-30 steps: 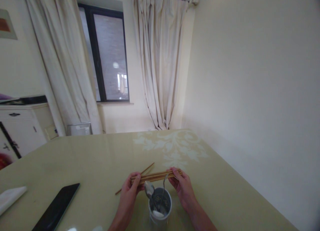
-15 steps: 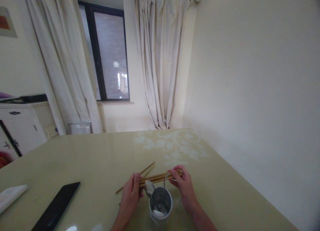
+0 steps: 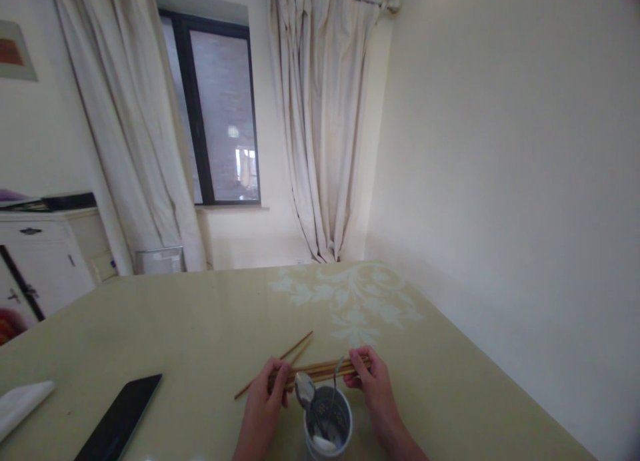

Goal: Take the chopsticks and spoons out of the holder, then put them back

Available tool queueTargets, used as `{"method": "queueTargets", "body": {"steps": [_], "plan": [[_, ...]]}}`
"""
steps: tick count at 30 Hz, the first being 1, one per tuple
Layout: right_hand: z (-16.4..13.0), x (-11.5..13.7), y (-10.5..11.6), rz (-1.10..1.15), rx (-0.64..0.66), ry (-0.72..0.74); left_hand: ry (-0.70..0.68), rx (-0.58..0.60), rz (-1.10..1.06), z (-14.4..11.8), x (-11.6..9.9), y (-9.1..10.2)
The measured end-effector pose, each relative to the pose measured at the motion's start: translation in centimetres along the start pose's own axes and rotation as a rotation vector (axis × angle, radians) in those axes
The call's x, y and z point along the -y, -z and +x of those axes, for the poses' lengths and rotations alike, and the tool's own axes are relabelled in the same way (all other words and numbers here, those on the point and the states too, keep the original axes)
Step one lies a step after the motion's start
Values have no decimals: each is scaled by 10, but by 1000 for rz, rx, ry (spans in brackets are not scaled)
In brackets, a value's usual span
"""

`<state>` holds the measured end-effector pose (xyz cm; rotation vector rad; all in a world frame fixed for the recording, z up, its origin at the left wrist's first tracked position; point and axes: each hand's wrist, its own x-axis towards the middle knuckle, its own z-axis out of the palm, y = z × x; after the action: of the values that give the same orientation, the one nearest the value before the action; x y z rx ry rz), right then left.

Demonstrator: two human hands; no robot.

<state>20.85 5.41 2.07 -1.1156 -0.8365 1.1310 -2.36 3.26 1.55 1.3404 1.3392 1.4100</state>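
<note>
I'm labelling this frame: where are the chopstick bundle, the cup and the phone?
chopstick bundle (image 3: 320, 370), head view, middle of the sticks between the hands
cup (image 3: 345, 418), head view, right rim
phone (image 3: 120, 426), head view, screen centre

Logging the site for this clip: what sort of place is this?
Likely a home dining room: a floral-patterned table, a curtained window, and a utensil cup by the chopsticks both hands hold.
</note>
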Motion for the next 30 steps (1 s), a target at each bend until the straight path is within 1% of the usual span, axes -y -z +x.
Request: {"method": "queueTargets", "body": {"steps": [5,9,11,13,17,19,21,23,25,27,30], "plan": [[-1,-2,-1,-41,-22,55,-216,-54,355,0,6,3],[-2,-3,-4,-43,-20,64,-356,-86,781,-4,11,4],[-2,-5,-5,-35,-25,70,-406,-91,961,-6,14,4],[-1,-7,-7,-27,-19,65,-444,-71,1066,-6,20,3],[-2,-8,-10,-20,27,33,-546,33,1171,-2,45,-5],[-4,-6,-11,8,50,5,-568,68,1235,2,54,-8],[-8,-3,-11,63,59,-27,-533,96,1300,5,54,-4],[-11,1,-12,107,56,-48,-427,96,1358,7,45,7],[-14,3,-13,114,52,-61,-280,49,1412,10,33,25],[-14,4,-13,104,56,-69,-175,-2,1457,13,22,46],[-12,1,-13,82,75,-69,-54,-2,1491,17,17,68]]}}
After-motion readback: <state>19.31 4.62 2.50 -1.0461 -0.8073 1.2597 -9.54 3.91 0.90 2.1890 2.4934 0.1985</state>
